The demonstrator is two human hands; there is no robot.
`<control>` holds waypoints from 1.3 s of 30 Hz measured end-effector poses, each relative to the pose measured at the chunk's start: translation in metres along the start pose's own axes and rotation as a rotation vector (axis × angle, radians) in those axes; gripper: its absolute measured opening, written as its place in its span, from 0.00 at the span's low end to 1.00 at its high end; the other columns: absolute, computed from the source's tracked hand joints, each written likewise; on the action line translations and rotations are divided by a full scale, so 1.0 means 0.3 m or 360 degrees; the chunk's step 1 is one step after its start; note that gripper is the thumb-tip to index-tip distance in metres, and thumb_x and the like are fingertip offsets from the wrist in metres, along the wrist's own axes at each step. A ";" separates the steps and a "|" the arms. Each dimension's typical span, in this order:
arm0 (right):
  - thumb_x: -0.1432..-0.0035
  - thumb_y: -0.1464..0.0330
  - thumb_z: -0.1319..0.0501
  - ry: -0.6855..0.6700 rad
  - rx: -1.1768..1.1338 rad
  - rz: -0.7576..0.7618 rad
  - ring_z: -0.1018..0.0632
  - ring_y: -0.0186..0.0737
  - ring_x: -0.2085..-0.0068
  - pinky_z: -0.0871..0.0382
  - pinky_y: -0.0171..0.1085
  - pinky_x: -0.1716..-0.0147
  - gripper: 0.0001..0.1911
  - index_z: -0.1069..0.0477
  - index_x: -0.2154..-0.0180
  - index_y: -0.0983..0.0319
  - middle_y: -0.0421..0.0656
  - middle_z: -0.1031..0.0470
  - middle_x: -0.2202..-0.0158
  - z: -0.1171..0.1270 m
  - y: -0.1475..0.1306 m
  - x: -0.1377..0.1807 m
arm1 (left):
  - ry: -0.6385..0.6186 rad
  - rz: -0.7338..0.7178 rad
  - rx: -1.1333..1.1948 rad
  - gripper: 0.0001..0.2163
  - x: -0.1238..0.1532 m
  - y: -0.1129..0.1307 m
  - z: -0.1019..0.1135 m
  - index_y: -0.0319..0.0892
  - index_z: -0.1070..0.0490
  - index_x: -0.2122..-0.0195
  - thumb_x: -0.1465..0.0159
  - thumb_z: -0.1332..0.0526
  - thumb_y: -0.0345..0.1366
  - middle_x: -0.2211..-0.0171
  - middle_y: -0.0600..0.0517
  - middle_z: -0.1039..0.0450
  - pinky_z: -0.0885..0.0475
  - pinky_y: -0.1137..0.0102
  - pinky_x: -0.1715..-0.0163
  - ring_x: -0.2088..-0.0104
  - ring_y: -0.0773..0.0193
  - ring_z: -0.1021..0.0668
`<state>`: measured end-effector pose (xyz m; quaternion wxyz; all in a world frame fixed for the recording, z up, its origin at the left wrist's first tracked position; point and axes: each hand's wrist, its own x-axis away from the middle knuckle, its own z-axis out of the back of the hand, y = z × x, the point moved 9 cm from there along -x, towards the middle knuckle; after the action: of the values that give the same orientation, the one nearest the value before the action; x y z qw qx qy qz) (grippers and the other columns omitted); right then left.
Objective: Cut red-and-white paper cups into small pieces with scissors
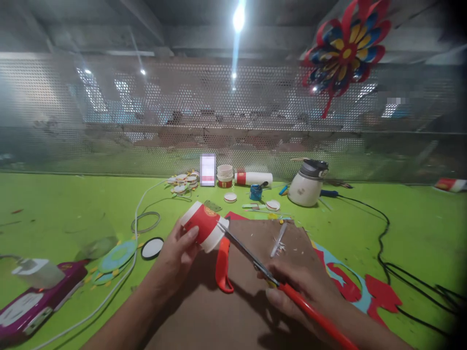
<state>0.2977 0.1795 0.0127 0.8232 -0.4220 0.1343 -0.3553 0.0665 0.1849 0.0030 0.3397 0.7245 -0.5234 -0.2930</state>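
Above the green worktop (91, 199), the cup (208, 224) gripped by left fingers (189, 236) could be torn if scissors (255, 262) gripped by right fingers (280, 299) slipped.

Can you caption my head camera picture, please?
Left hand holds a red-and-white cup while the right hand points red-handled scissors toward it.

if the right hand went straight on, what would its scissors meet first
Likely the paper cup in the left hand; the scissors overlap its rim in this view, though contact is unclear.
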 end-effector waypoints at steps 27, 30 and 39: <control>0.37 0.52 0.38 0.0273 0.0444 -0.0213 0.23 0.45 0.61 0.33 0.37 0.66 0.18 0.23 0.56 0.58 0.46 0.19 0.58 0.042 -0.013 -0.005 | -0.0022 0.0192 -0.0023 0.26 -0.009 -0.060 0.020 0.44 0.27 0.43 0.43 0.25 0.33 0.55 0.46 0.16 0.20 0.63 0.53 0.60 0.57 0.16; 0.38 0.53 0.37 0.0178 0.0393 -0.0270 0.25 0.43 0.65 0.35 0.36 0.68 0.18 0.25 0.56 0.59 0.43 0.22 0.64 0.030 -0.005 -0.006 | -0.0010 0.0103 -0.0058 0.25 -0.024 -0.059 0.031 0.42 0.27 0.43 0.42 0.25 0.35 0.54 0.45 0.16 0.21 0.64 0.52 0.59 0.59 0.16; 0.36 0.48 0.42 0.0066 0.0384 -0.0181 0.31 0.40 0.68 0.40 0.35 0.69 0.22 0.26 0.57 0.59 0.41 0.27 0.68 0.018 -0.029 0.008 | -0.0069 0.0061 -0.0113 0.29 -0.019 -0.069 0.030 0.46 0.30 0.40 0.42 0.25 0.38 0.53 0.46 0.17 0.23 0.60 0.49 0.54 0.54 0.17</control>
<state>0.2980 0.1777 0.0231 0.8436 -0.3193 0.0834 -0.4235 0.0695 0.1934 -0.0184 0.3593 0.6953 -0.5337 -0.3203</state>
